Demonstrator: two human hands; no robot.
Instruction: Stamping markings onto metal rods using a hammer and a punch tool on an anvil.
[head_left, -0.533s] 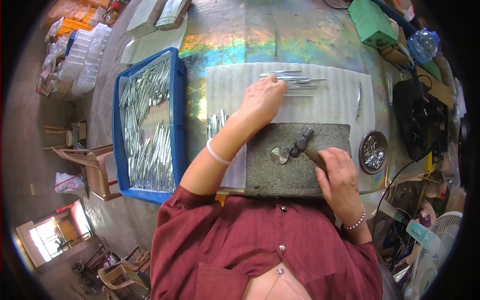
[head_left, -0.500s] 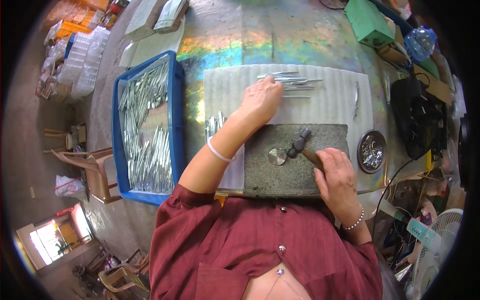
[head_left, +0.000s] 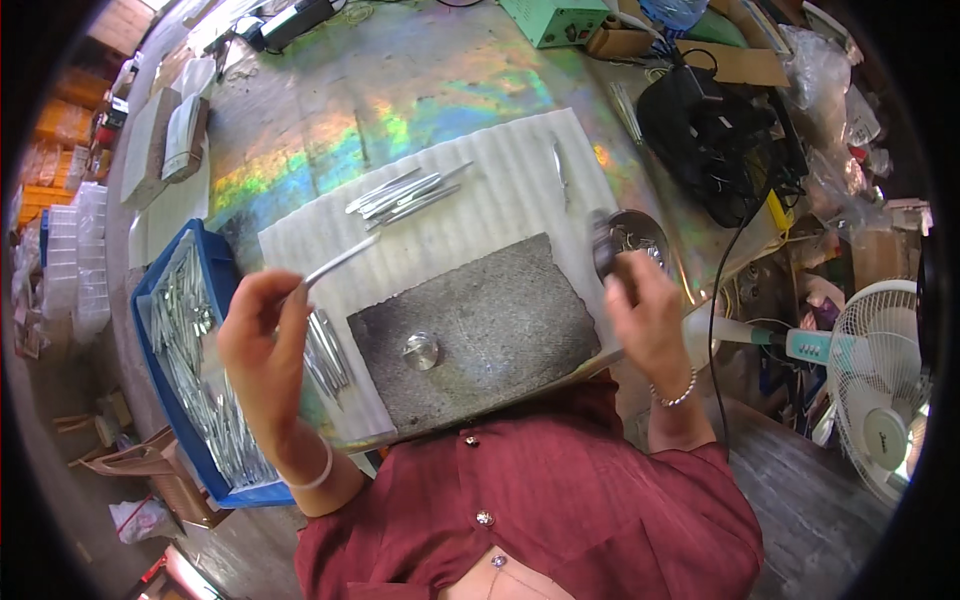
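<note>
Tray [head_left: 218, 262] holds silvery strips [head_left: 190, 340]; dish [head_left: 657, 229], small bits [head_left: 640, 240].

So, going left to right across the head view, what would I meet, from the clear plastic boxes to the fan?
Clear plastic boxes → left hand → thin silver piece in its grip → round metal disc → lone silver piece → right hand → white fan. The blue tray overlaps the left hand, so it's left out.

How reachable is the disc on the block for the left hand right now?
Likely yes: the disc lies uncovered on the block, nothing tall visible between it and the left hand. That grip holds a strip, so it may need freeing first.
</note>
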